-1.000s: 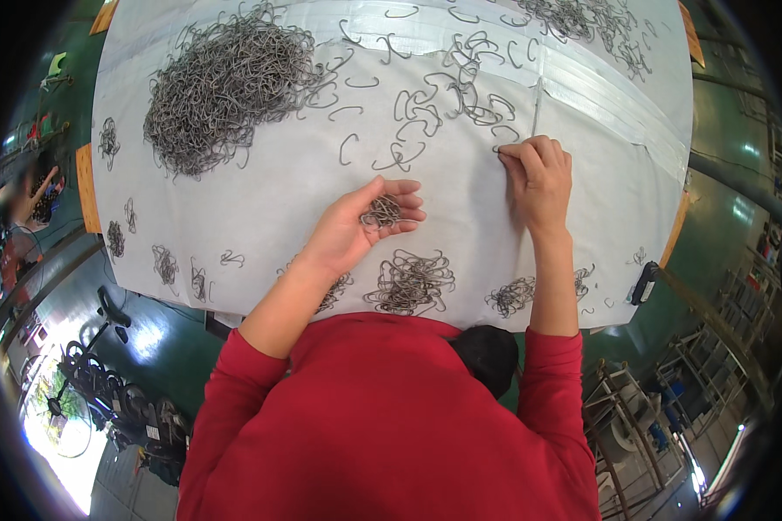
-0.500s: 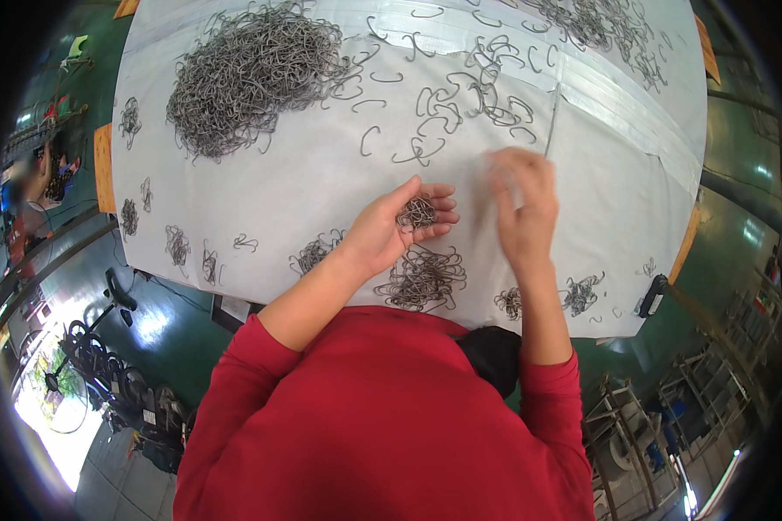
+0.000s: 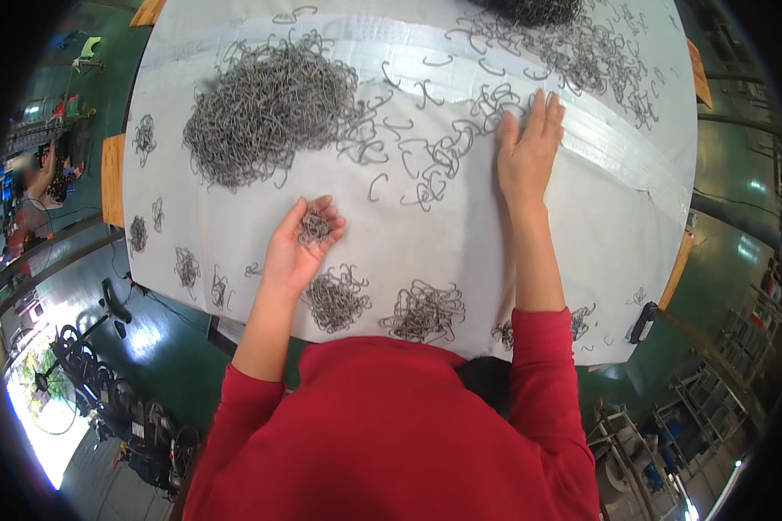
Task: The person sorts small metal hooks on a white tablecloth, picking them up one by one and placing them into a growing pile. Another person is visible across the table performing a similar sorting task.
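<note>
A small bunch of curved metal hooks (image 3: 314, 227) rests in my left hand (image 3: 295, 252), which is cupped palm up with its fingers curled around them. My right hand (image 3: 528, 161) reaches farther out, palm down and fingers stretched. It holds nothing I can see, and its fingertips are beside loose hooks (image 3: 447, 154) strewn over the sheet. Left of these lies a large grey heap of hooks (image 3: 269, 113). Two smaller piles sit near the edge by my body, one pile (image 3: 335, 300) below my left hand and another pile (image 3: 426, 311) right of it.
The white-covered table (image 3: 408, 239) has clear tape strips (image 3: 595, 130) across it. More hooks (image 3: 582, 61) spread at the far right. Little clusters (image 3: 187, 267) line the left edge. A black object (image 3: 644, 321) sits at the right corner. A person (image 3: 36, 182) is far left.
My left hand has moved left with its hooks, away from the near middle pile. The right hand has reached farther out and now lies stretched beside the scattered hooks, which sit closer together.
</note>
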### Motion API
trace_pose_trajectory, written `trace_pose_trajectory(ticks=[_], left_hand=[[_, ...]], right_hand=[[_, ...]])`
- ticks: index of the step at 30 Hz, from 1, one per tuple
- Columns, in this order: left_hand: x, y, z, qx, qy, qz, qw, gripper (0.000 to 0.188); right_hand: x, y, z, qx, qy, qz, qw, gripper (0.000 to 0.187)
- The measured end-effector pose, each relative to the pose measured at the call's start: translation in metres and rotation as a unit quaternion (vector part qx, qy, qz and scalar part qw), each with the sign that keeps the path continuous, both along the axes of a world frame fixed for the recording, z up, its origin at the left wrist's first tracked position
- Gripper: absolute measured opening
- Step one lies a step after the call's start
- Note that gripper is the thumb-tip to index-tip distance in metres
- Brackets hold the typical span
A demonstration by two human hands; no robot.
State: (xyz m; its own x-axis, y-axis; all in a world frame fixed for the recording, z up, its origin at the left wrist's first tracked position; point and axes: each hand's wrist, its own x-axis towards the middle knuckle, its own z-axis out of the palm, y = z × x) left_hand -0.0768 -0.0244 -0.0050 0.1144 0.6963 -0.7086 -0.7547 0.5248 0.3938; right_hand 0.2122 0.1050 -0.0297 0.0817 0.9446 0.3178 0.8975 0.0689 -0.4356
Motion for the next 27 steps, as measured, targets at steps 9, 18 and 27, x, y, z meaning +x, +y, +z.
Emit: trace_pose_trajectory(ticks=[9,18,27], left_hand=[[0.006,0.012,0.006,0.001,0.015,-0.018,1.0,0.036],[0.009,0.016,0.002,0.034,0.002,-0.049,0.998,0.04],[0.002,0.008,-0.01,0.077,-0.041,-0.085,0.993,0.041]], right_hand=[[-0.063,0.03,0.008,-0.013,0.039,0.157,0.987,0.06],[-0.095,0.035,0.014,-0.061,0.056,0.265,0.961,0.058],[-0.041,-0.081,0.021,-0.168,-0.074,0.105,0.977,0.089]])
